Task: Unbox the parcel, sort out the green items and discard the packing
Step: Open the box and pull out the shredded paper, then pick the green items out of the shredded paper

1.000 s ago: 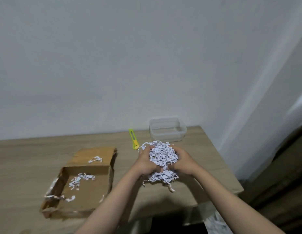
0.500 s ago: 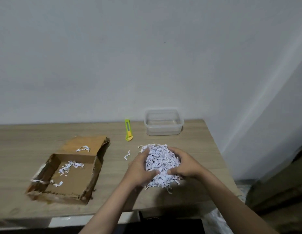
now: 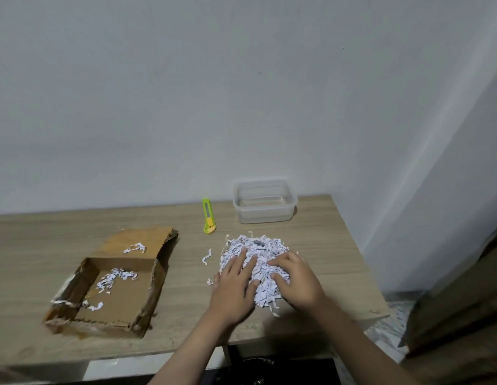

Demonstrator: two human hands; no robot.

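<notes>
A heap of white shredded paper (image 3: 255, 247) lies on the wooden table (image 3: 325, 245), in front of the clear container. My left hand (image 3: 235, 287) rests flat on the heap's near left side with its fingers spread. My right hand (image 3: 296, 279) lies on the heap's near right side, its fingers curled into the shreds. The opened cardboard box (image 3: 156, 284) sits to the left and holds only a few paper scraps (image 3: 114, 277). No green item shows in the heap, and anything under it is hidden.
A green and yellow utility knife (image 3: 208, 216) lies behind the heap, beside an empty clear plastic container (image 3: 265, 215) near the wall. A few loose shreds (image 3: 206, 257) lie left of the heap. A dark bin (image 3: 255, 368) stands under the table's front edge.
Both hands lowered the bundle of shredded paper from the air onto the table. It has spread into a heap, and my left hand has flattened on top of it.
</notes>
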